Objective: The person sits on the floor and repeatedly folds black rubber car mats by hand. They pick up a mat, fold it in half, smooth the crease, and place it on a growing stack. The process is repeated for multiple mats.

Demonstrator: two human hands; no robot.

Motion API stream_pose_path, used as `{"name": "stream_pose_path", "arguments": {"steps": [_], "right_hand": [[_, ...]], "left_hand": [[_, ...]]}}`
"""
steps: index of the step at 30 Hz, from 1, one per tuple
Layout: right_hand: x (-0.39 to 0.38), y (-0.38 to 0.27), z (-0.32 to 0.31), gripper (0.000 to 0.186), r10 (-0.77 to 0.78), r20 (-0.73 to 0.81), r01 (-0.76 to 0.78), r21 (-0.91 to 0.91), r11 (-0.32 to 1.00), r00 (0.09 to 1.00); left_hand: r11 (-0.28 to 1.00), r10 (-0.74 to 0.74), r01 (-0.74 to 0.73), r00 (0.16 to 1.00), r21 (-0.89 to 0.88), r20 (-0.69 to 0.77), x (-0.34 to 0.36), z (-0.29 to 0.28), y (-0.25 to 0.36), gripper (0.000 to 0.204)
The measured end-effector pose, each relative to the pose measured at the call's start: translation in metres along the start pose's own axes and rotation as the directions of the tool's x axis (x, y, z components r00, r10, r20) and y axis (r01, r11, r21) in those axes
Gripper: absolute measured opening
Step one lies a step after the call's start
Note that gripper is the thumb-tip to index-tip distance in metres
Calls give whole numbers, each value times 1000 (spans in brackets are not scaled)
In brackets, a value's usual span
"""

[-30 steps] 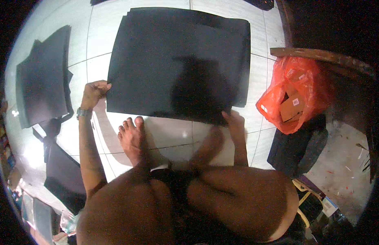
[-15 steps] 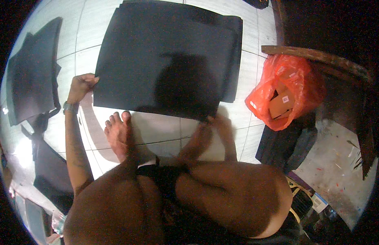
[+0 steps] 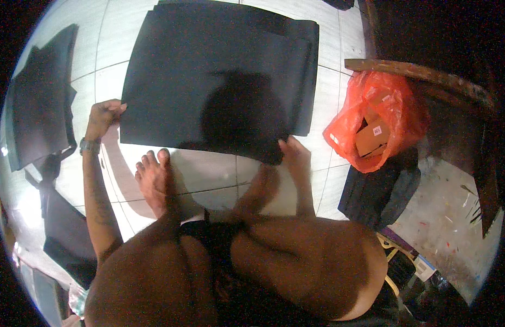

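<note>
Pinched closed, the left hand's [image 3: 103, 118] grip, seen from the head, has hold of the left edge of the black sheet [image 3: 209, 71], near its closer corner. At the sheet's right edge, beside the other near corner, the right hand [image 3: 296, 151] touches with bent fingers; whether its grip is closed around the edge, I cannot tell. The sheet lies flat in front of the feet on the tiled floor [image 3: 211, 169], with more black layers showing at its right. Well to the left rests another pile of black sheets [image 3: 40, 109]. On the right, a red plastic bag [image 3: 399, 101] holds brown cardboard [image 3: 369, 143].
</note>
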State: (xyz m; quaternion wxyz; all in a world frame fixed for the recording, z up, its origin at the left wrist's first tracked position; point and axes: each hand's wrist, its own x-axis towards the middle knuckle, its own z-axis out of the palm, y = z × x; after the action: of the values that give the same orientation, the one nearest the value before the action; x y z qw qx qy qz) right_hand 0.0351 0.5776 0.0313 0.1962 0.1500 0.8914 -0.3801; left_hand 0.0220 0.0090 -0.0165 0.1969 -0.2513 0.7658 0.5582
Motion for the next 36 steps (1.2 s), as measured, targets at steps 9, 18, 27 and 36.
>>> {"name": "stream_pose_path", "arguments": {"steps": [9, 18, 27, 36], "right_hand": [[17, -1, 12, 17, 165, -144, -120, 279, 953, 976], [1, -39, 8, 38, 85, -295, -81, 25, 996, 952], [33, -38, 12, 41, -70, -363, 65, -26, 998, 929], [59, -37, -1, 48, 40, -235, -24, 73, 997, 971]], "left_hand": [[995, -3, 1, 1000, -100, -15, 1, 2, -7, 15], [997, -10, 11, 1000, -76, 14, 1, 0, -4, 13], [999, -6, 5, 1000, -44, -17, -3, 4, 2, 16], [989, 43, -41, 999, -142, 11, 2, 2, -10, 16]]}}
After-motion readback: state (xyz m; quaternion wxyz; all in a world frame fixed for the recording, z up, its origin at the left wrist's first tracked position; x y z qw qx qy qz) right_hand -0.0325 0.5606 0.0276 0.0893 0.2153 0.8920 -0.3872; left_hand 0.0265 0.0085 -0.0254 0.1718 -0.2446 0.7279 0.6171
